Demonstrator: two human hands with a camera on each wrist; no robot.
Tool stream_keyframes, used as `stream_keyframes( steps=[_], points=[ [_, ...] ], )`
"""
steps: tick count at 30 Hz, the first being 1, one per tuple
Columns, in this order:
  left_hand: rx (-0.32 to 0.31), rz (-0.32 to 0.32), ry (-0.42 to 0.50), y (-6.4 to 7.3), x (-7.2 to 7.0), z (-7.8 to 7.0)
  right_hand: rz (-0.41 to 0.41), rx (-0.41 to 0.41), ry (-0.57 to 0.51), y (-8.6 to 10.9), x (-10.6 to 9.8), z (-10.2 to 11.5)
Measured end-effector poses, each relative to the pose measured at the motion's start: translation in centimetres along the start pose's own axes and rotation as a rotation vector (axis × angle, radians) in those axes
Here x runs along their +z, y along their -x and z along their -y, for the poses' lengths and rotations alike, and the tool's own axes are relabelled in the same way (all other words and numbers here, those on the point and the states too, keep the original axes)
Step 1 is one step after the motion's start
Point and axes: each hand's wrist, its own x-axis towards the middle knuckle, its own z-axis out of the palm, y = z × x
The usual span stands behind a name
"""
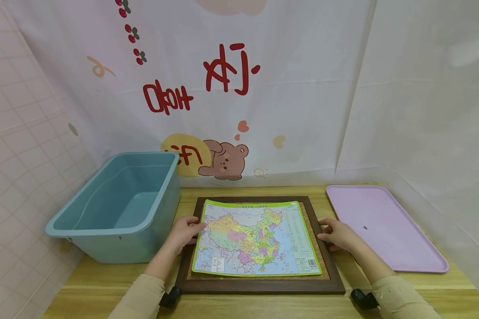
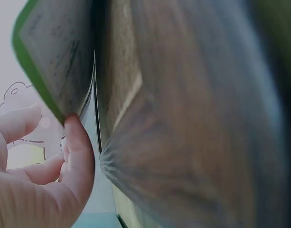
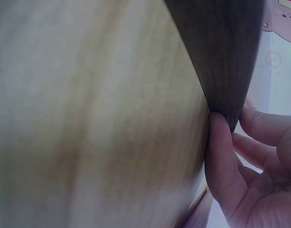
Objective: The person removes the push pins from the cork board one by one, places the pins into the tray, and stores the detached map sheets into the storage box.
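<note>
In the head view, a green-edged, multicoloured map sheet (image 1: 259, 239) is laid over a dark brown wooden frame (image 1: 259, 287) on the wood-grained tabletop (image 1: 263, 308); flattening appears left. From the left wrist, the map sheet's raised edge is touched by the left hand (image 2: 55, 175); whether its grip is closed cannot be told. From the right wrist, the wooden frame's right rim is pinched by the right hand (image 3: 249, 175).
</note>
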Motion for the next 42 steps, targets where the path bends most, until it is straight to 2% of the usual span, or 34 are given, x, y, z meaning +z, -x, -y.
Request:
stream_keyframes(
  steps=[11, 21, 32, 42],
  points=[
    [-0.032, 0.036, 0.090, 0.4, 0.3, -0.1, -0.002, -0.006, 0.006, 0.0, 0.1, -0.1],
    [-0.023, 0.071, 0.138, 1.0, 0.4, -0.2, -0.007, -0.001, -0.002, 0.1, 0.1, 0.1],
    [-0.040, 0.062, 0.123, 1.0, 0.4, -0.2, 0.000, 0.002, -0.007, 0.1, 0.0, 0.1],
    [-0.024, 0.068, 0.094, 1.1, 0.4, -0.2, -0.002, 0.003, -0.003, 0.1, 0.0, 0.3]
  ],
)
